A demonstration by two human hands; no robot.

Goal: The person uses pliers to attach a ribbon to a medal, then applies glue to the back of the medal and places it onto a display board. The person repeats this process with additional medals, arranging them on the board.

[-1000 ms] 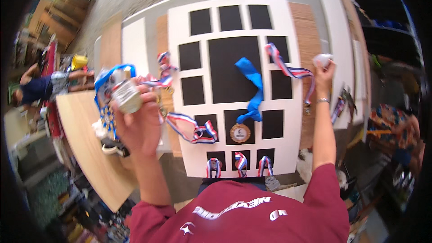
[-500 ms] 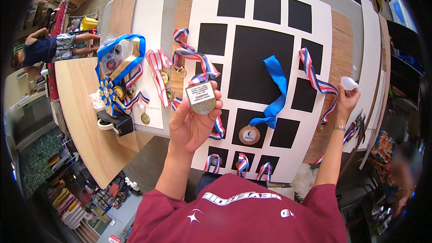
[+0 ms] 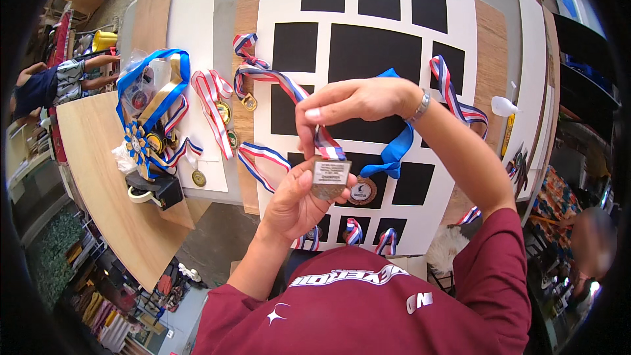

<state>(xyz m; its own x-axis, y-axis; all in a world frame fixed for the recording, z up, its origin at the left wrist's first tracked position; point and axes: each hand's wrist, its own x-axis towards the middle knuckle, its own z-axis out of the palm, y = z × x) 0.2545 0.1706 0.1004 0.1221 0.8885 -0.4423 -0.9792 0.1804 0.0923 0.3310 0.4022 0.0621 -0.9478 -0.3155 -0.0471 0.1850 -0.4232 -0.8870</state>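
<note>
My left hand (image 3: pixel 294 200) holds a square-ish gold medal (image 3: pixel 330 181) low over the white mat board, its printed label turned up. Above it, my right hand (image 3: pixel 358 102) reaches across with the fingers closed round the medal's red, white and blue ribbon (image 3: pixel 325 141); the exact pinch is partly hidden. The ribbon's other part trails off to the upper left. Just beyond the held medal, a round bronze medal (image 3: pixel 362 192) with a blue ribbon (image 3: pixel 394 154) lies on a black square, partly covered by my right wrist.
The white mat board (image 3: pixel 447 207) has several black squares. Striped-ribbon medals (image 3: pixel 353 230) line its near edge. To the left lie a red-and-white ribbon (image 3: pixel 209 102), a blue-ribbon rosette medal (image 3: pixel 137 141) and tape (image 3: pixel 140 195). At right are a white scrap (image 3: pixel 503 106), yellow cutter (image 3: pixel 508 135) and scissors (image 3: pixel 519 161).
My right hand has left the white scrap at the right and come across to the medal's ribbon. My left hand has moved right and lower with the medal.
</note>
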